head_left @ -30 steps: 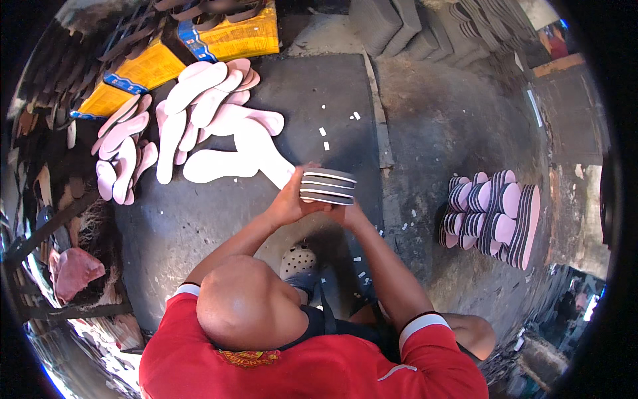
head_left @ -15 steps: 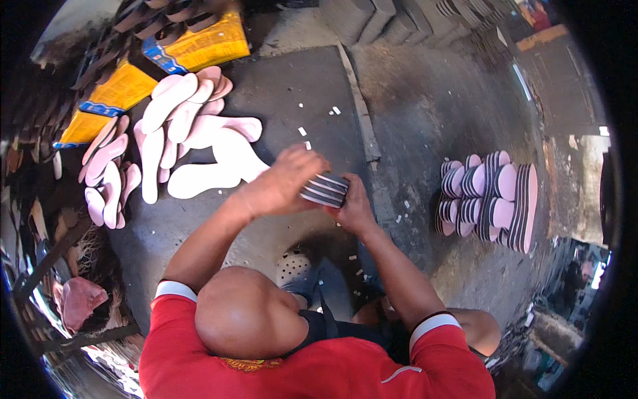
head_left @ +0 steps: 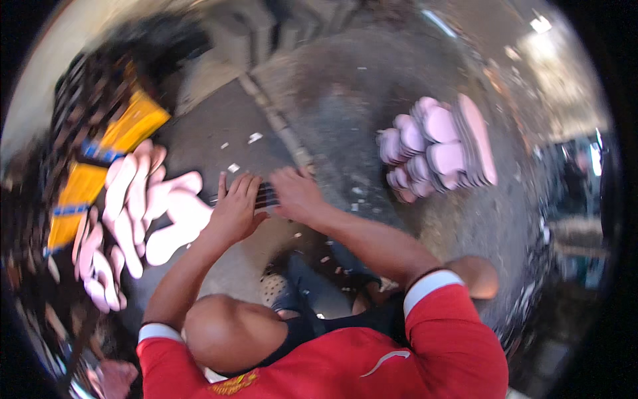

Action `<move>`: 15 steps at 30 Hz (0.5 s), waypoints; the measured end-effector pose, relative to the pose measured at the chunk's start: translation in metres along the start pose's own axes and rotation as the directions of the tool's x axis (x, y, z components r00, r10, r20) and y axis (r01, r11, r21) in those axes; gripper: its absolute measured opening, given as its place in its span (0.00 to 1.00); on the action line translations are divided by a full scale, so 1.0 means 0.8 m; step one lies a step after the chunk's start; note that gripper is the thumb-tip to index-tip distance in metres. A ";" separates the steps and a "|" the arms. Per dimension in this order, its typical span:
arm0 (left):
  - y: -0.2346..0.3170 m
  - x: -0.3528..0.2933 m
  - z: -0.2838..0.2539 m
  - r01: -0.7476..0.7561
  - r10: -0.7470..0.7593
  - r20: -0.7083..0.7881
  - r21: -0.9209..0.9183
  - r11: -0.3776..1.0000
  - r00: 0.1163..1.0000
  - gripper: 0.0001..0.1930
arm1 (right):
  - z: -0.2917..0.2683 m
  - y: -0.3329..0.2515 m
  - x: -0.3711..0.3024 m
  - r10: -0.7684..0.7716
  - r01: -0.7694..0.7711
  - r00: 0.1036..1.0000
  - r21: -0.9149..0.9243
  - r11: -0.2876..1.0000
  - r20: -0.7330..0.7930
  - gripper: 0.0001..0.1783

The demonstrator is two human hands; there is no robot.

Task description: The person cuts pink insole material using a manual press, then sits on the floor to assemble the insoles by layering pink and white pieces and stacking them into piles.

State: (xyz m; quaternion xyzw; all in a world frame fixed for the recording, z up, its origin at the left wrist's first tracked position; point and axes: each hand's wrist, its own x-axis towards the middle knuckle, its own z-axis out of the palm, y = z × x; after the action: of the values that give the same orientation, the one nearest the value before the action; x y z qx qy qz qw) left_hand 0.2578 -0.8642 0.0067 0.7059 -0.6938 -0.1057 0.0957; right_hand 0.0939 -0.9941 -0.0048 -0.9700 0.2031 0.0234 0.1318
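A short stack of sole pieces, striped black and light at its edges, is held in front of me between my two hands. My left hand grips its left end, with the thumb on the near side and the fingers over the far side. My right hand wraps the right end, fingers bent over the top. Most of the stack is hidden under the hands. Left of them lies a loose heap of pink insoles, spread over the dark mat.
On the floor to the right stand bundles of pink and black soles. Yellow and blue boxes or sacks edge the left side. Grey stacked soles stand at the far side. Small white scraps dot the mat. My shoe is just below the hands.
My view has swung right, so the scene sits farther left. My right hand has moved over the top of the stack, and my left hand has shifted to its left end.
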 end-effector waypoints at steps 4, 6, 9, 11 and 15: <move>0.069 0.112 -0.112 -0.008 0.020 -0.146 0.080 0.997 0.989 0.33 | -0.176 0.061 0.016 -0.166 0.067 0.967 -0.434 0.898 -0.194 0.20; 0.117 0.176 -0.152 -0.062 0.021 -0.294 -0.133 0.989 0.956 0.30 | -0.291 0.113 -0.025 -0.329 -0.032 0.803 -0.588 0.808 -0.497 0.39; 0.179 0.268 -0.164 0.022 -0.219 -0.127 -0.820 0.572 0.967 0.26 | -0.436 0.188 -0.121 0.210 -0.318 0.693 -0.031 0.948 -0.690 0.43; 0.303 0.294 -0.171 0.286 -0.228 0.246 -0.944 0.164 0.942 0.36 | -0.416 0.326 -0.228 0.467 -0.515 0.558 0.155 0.843 -0.686 0.43; 0.401 0.370 -0.080 0.301 -0.149 0.323 -0.942 -0.150 0.935 0.29 | -0.336 0.443 -0.310 0.862 -0.789 0.502 0.370 0.491 -0.073 0.39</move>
State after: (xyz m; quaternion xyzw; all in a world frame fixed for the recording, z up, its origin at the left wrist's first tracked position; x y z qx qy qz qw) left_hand -0.0271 -1.1670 0.1538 0.5029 -0.2552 -0.6339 0.5293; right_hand -0.2775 -1.2818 0.1916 -0.7142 0.6620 -0.0672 0.2171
